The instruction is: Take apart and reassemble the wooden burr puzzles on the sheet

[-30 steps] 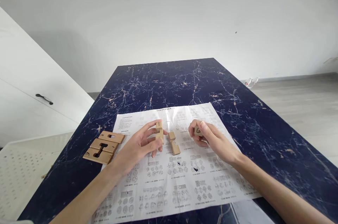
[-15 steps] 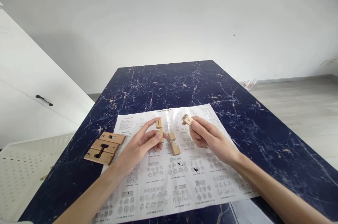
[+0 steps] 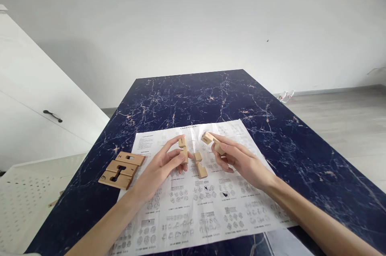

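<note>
My left hand (image 3: 167, 159) pinches a notched wooden puzzle block marked 1 (image 3: 182, 142), held upright above the paper sheet (image 3: 183, 224). My right hand (image 3: 235, 157) is closed on another notched wooden puzzle block (image 3: 208, 138), which has a 3 and a further mark on its end and a cut-out that shows near my fingers. Between the two hands, a third notched block (image 3: 201, 171) lies on the printed sheet, touched by neither. The sheet carries rows of small diagrams. Some of my fingers are hidden behind the blocks.
Left of my left forearm, three flat slotted wooden pieces (image 3: 120, 169) with numbers lie side by side. The dark blue marbled table (image 3: 193, 99) ends near a white wall. A white perforated basket (image 3: 27, 195) and a cabinet (image 3: 33, 95) stand at the left.
My right hand has turned its block and shifted it slightly left, so its notch shows now. My left hand keeps nearly the same pose. The view has moved a little.
</note>
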